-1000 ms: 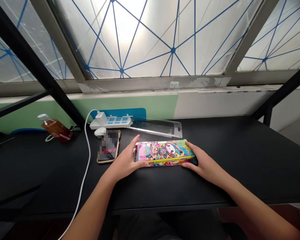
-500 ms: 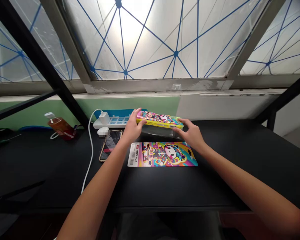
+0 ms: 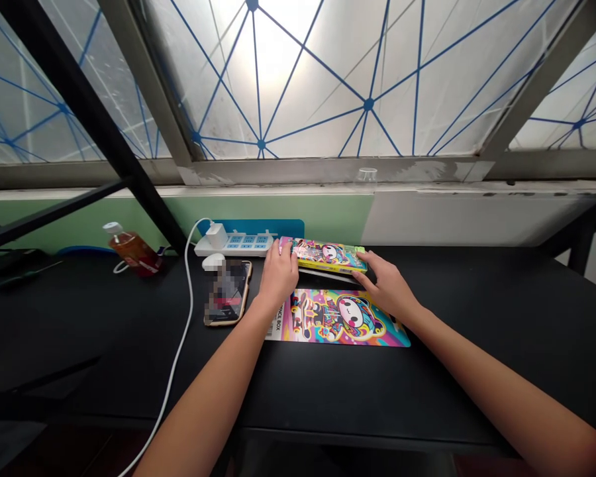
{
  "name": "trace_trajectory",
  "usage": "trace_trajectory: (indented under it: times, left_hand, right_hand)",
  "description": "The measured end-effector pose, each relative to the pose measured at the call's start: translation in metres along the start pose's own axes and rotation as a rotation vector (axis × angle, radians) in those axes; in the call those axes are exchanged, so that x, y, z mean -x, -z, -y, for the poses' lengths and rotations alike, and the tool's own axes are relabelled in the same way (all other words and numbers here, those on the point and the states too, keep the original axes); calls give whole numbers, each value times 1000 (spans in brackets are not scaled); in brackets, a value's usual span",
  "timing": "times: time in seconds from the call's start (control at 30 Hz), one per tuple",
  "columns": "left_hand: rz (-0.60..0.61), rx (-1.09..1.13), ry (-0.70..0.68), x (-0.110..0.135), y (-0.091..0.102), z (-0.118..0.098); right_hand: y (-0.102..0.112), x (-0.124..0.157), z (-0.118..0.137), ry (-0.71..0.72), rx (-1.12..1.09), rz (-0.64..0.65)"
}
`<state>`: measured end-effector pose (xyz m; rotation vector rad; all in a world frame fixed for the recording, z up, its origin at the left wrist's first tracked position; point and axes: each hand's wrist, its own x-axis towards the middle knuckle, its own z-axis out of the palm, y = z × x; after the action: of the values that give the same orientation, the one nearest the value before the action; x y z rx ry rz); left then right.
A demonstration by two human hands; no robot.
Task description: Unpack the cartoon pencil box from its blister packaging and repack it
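Note:
A colourful pencil box [image 3: 328,254], with a cartoon figure on its lid and a yellow side, lies level at the back of the black desk. My left hand [image 3: 281,271] covers its left end, fingers over the top. At the right end, my right hand [image 3: 390,283] grips it between thumb and fingers. Something with a pale edge shows just below the box; I cannot make out what it is. Closer to me, a printed backing card [image 3: 335,318] with the same cartoon figure rests flat, its left end partly behind my left hand.
Left of my hands are a phone [image 3: 236,291], a white earbud-case-like object [image 3: 212,262] and a power strip [image 3: 248,244] with a plug and white cable [image 3: 186,311]. A tilted drink bottle [image 3: 136,253] is farther left. A clear cup [image 3: 367,175] stands on the window sill.
The pencil box has come down from its raised, tilted position to nearly level. My left hand has turned to lie over its left end. The view has shifted slightly.

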<state>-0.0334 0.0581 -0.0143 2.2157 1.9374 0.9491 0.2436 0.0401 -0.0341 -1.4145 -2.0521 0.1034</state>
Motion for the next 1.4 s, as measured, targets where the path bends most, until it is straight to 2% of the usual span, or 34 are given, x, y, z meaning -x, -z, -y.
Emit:
trace_trajectory:
  times: [0.2, 0.33, 0.43, 0.5, 0.6, 0.7, 0.9, 1.07, 1.13, 1.23, 1.3, 1.37, 1.4]
  left_hand:
    - [12, -154, -14, 6, 8, -4]
    - [26, -219, -65, 8, 9, -10]
    - [67, -229, -164, 9, 9, -16]
    - [111, -230, -215, 10, 7, -19]
    - [150, -240, -224, 11, 4, -19]
    - [146, -248, -192, 11, 5, -18]
    - [162, -230, -157, 10, 5, -19]
    - [239, -190, -162, 8, 1, -14]
    - [265, -173, -169, 6, 3, -10]
    - [284, -151, -171, 3, 8, -8]
    - [281, -141, -171, 3, 11, -11]
    - [268, -134, -177, 4, 12, -15]
    - [261, -130, -183, 5, 12, -18]
  right_hand:
    - [-3, 4, 10, 80, 88, 36]
    - [1, 10, 34, 306, 158, 2]
    - [-1, 18, 55, 487, 60, 100]
    - [-5, 24, 66, 519, 10, 212]
    - [-11, 31, 73, 432, 8, 343]
    - [-11, 32, 72, 348, 18, 386]
    - [-10, 28, 70, 198, 92, 270]
    - [-12, 30, 73, 141, 105, 262]
    - [-3, 30, 75, 111, 99, 271]
    - [26, 25, 69, 122, 61, 328]
    - [50, 17, 54, 149, -43, 374]
    - [70, 7, 30, 69, -167, 337]
    - [77, 2, 16, 6, -189, 378]
